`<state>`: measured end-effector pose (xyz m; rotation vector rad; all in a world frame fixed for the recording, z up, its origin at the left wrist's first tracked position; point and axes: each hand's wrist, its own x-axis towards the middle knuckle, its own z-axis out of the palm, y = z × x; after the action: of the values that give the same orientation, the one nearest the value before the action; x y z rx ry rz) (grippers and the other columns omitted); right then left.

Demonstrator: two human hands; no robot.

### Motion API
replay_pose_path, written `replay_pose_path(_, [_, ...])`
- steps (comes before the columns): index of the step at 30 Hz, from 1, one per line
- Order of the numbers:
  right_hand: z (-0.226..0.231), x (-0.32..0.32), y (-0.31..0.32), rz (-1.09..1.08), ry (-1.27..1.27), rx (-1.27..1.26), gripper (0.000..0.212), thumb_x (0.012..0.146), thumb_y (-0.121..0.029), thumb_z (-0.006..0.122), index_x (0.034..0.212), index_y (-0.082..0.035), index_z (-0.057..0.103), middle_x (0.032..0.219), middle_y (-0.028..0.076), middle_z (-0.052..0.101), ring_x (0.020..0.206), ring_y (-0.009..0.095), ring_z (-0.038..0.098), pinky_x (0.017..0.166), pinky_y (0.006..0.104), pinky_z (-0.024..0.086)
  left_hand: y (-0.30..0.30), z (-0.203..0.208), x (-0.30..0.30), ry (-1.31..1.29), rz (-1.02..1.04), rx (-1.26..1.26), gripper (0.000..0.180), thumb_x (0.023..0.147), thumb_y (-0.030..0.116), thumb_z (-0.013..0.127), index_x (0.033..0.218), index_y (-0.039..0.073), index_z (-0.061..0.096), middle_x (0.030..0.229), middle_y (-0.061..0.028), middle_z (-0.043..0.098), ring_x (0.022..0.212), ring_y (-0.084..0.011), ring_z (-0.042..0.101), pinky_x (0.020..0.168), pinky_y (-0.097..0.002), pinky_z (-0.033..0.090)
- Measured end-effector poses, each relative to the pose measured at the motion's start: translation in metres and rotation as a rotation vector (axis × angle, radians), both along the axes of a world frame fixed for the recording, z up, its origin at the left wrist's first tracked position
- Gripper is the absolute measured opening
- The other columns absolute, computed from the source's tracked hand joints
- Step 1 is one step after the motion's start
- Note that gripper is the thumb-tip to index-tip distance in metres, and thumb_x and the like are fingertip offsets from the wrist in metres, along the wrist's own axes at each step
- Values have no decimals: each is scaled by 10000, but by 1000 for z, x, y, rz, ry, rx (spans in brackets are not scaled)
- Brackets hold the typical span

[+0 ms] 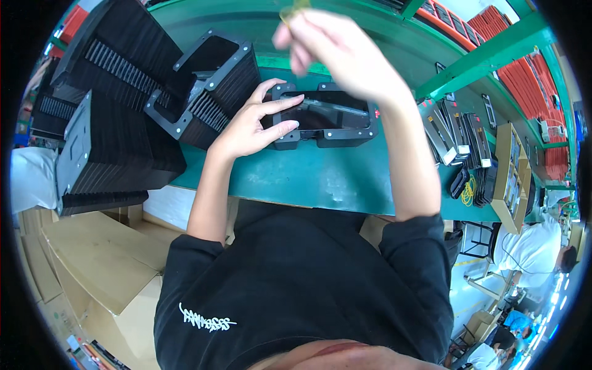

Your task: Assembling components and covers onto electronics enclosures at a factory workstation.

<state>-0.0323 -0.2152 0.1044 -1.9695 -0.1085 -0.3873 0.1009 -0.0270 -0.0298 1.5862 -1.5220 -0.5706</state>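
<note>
A black frame-like holder (pixel 348 140) lies on the green bench in front of me, with a dark glossy panel (pixel 336 115) in it. My left hand (pixel 256 120) rests on the holder's left end, its fingers spread, with fingertips and thumb at the panel's left edge. Above and beyond the holder, my right hand (pixel 330 46) is raised and slightly blurred. Its fingers are closed on a small yellow-green piece (pixel 295 9), too blurred to name.
Tall stacks of black trays (pixel 117 135) crowd the left, with another tray stack (pixel 228 80) beside my left hand. To the right are black slim parts (pixel 459 132), a yellow cord (pixel 468 191) and a cardboard box (pixel 510 179). A green post (pixel 487 52) slants above.
</note>
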Motion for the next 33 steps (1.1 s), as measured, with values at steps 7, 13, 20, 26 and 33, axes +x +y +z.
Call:
replay_pose_path(7, [-110,-113,77,-448,-154,95,240,1087,-79,410,947,-1,588,806,93,624,951,224,666,971,423,546,-1,13,-1,-32,-66,-21,891,587,306,980,1413,184,669,1557,-150,390,1405,-351,456,1194,-456,349])
replay_pose_path(13, [-129,-123,108,-324,-303,131,209,1060,-56,451,897,-9,573,834,112,643,1002,305,666,1023,515,537,-2,12,-3,-5,-58,-16,912,553,256,984,1407,187,674,1555,-148,395,1402,-352,464,1195,-461,351])
replay_pose_path(20, [-143,-106,109,-230,-219,-189,212,1026,-45,514,826,-14,576,838,113,648,981,332,670,1005,520,546,-3,11,-2,-74,-17,-115,853,560,210,958,1372,172,699,1495,-171,458,1354,-346,516,1159,-444,398])
replay_pose_path(26, [-135,-95,109,-287,-300,-159,210,1035,-42,514,839,-12,581,863,121,657,963,312,675,962,493,563,-9,17,0,-87,32,-92,779,556,224,945,1303,152,739,1436,-187,500,1291,-366,554,1117,-436,437])
replay_pose_path(33, [-71,-116,95,-404,-162,146,263,1121,-192,434,940,-27,528,864,154,647,894,270,654,870,486,581,26,92,-21,-359,145,-266,696,564,275,921,1227,127,771,1378,-205,521,1233,-402,568,1076,-446,461])
